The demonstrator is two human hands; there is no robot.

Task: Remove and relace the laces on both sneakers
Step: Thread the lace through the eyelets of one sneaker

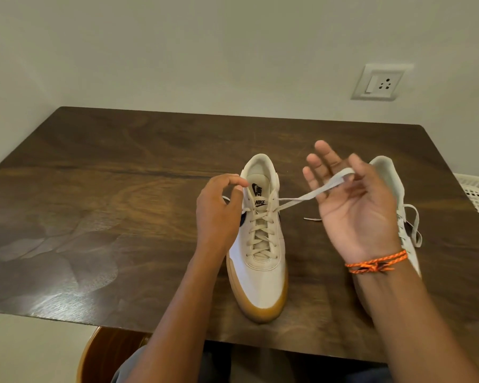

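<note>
A white sneaker (263, 272) with a gum sole stands in the middle of the table, toe toward me, and its cream lace is threaded through all the eyelets. My left hand (219, 214) pinches the left lace end beside the top eyelet. My right hand (354, 217), palm up, pinches the right lace end (302, 197) between thumb and forefinger and holds it taut, the other fingers spread. The second sneaker (390, 178) lies behind my right hand and is partly hidden. A loose lace (416, 225) hangs off it.
The dark wooden table (122, 189) stands against a pale wall with a socket plate (378, 82). A white perforated basket (478, 197) sits past the table's right edge. A wooden chair seat (108, 352) shows below the near edge.
</note>
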